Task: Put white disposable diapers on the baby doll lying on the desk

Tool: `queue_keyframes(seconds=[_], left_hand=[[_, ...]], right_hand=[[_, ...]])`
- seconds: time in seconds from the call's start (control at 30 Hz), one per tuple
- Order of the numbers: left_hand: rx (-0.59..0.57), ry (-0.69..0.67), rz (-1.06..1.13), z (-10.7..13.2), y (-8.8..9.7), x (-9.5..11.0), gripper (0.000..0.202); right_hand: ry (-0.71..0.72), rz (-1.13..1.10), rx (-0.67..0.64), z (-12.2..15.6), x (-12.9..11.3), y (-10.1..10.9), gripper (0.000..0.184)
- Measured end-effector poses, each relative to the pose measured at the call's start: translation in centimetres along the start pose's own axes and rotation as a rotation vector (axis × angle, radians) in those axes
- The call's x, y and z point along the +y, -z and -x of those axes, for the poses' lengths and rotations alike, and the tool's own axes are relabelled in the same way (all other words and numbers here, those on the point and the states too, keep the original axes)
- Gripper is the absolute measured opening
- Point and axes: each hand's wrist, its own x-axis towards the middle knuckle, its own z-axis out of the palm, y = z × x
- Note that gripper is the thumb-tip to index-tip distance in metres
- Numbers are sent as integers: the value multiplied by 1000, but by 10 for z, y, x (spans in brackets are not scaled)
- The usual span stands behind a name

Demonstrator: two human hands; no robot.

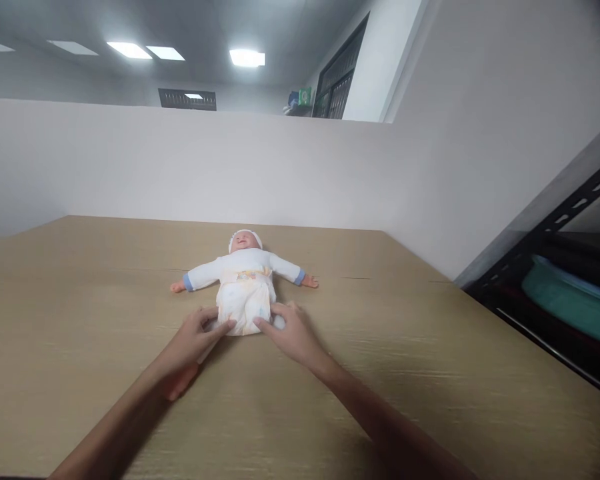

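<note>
A baby doll (pixel 245 259) lies on its back on the wooden table, head away from me and arms spread. It wears a white top with blue cuffs and a white head covering. Over its lower body lies a white diaper (pixel 244 300) with pale orange print. My left hand (pixel 200 333) grips the diaper's lower left side between thumb and fingers. On the other side, my right hand (pixel 290 330) pinches the lower right edge the same way. One doll foot shows under my left wrist; the other leg is mostly hidden by my right hand.
The wooden table (pixel 105 347) reaches back to a low white wall (pixel 180 167). At the right stands a black metal shelf (pixel 555 227) holding a teal item (pixel 570 300). Beyond the wall, a green package (pixel 305 97) is visible.
</note>
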Motion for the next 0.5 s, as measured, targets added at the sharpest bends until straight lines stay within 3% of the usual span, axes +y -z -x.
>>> queue_keyframes(seconds=[0.13,0.27,0.37,0.5], left_hand=[[-75,-7,-42,-4,13,-5,47],[-106,-37,-36,-5,15,-5,45],[-107,-25,85,-7,12,-2,43],[-163,93,383,-8,8,2,46]], right_hand=[[135,-43,51,-2,8,-7,18],[126,-39,30,0,16,-8,27],[97,-45,-16,0,17,-6,31],[40,-99,-17,0,15,-5,35]])
